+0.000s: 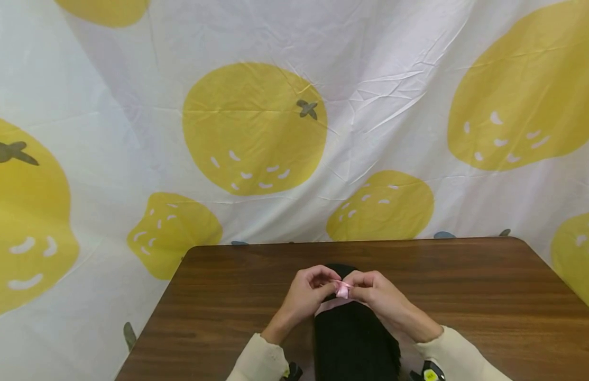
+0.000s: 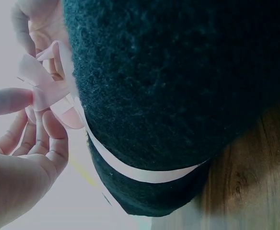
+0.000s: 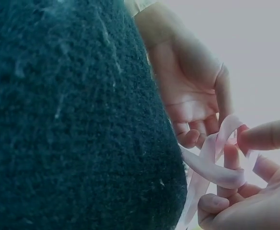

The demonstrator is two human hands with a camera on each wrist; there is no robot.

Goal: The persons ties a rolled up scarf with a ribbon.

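Note:
A dark, fuzzy knitted bundle [image 1: 353,344] lies lengthwise in front of me, with a pale pink ribbon [image 2: 149,175] wrapped across it. Above its far part, both hands meet at the ribbon's crossed loops [image 1: 342,290]. My left hand [image 1: 305,297] pinches the ribbon between thumb and fingers on the left side. From the right, my right hand [image 1: 387,301] pinches another part of it. Seen from the right wrist, a ribbon loop [image 3: 230,125] stands up between the fingers, and a strip passes over a finger. Some fingertips are hidden behind the ribbon.
The bundle rests on a brown wood-grain table [image 1: 237,296] with rounded far corners. Just behind the table's far edge hangs a white cloth [image 1: 370,121] printed with yellow fruit. Pale sleeves [image 1: 258,360] cover both forearms, and dark devices sit by the wrists.

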